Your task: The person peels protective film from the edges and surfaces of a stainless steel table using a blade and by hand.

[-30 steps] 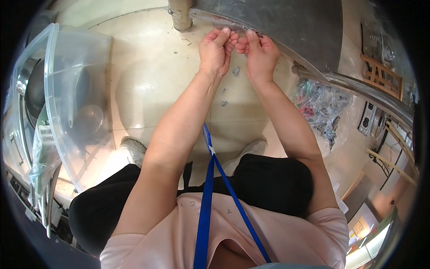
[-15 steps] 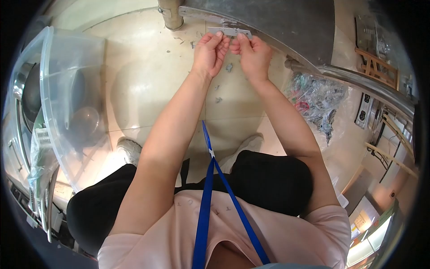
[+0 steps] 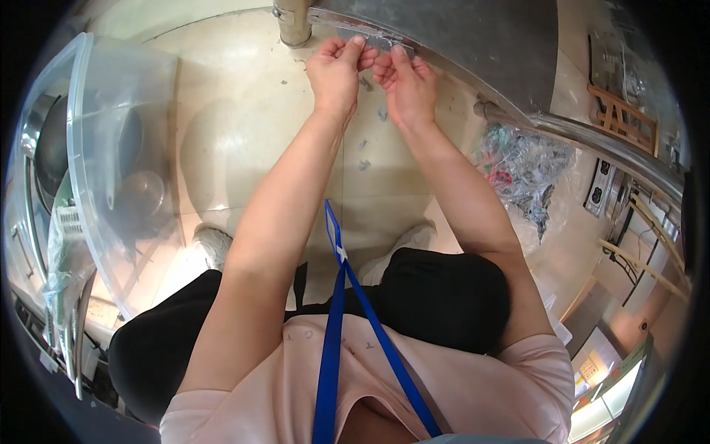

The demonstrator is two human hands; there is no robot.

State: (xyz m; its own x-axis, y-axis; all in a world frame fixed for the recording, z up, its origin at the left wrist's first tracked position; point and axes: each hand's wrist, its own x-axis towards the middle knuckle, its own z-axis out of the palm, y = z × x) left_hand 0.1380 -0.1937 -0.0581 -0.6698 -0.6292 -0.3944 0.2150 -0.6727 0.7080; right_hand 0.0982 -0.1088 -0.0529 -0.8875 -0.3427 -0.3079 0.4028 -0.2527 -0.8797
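Both hands are at the top middle of the head view, by the front edge of a dark metal surface point(image 3: 473, 52). A thin, flat grey strip point(image 3: 377, 44) is pinched between them, close against the underside of that edge. My left hand point(image 3: 336, 70) grips its left part with thumb and fingers. On the right part, my right hand point(image 3: 407, 81) closes with its thumb on top. The fingers hide much of the strip. Whitish scraped marks show along the metal edge just above. Small grey scraps point(image 3: 364, 165) lie on the tiled floor below the hands.
To the left stands a clear plastic bin point(image 3: 122, 170) with pans beside or in it. A metal leg point(image 3: 293, 26) rises at the top. On the right are a clear bag of crumpled scraps point(image 3: 525, 166), a metal rail point(image 3: 614, 144) and a wooden rack point(image 3: 625, 118).
Half a second ago the strip lay in plain view below the edge; now both hands have moved it slightly up against the edge, where it is partly hidden.
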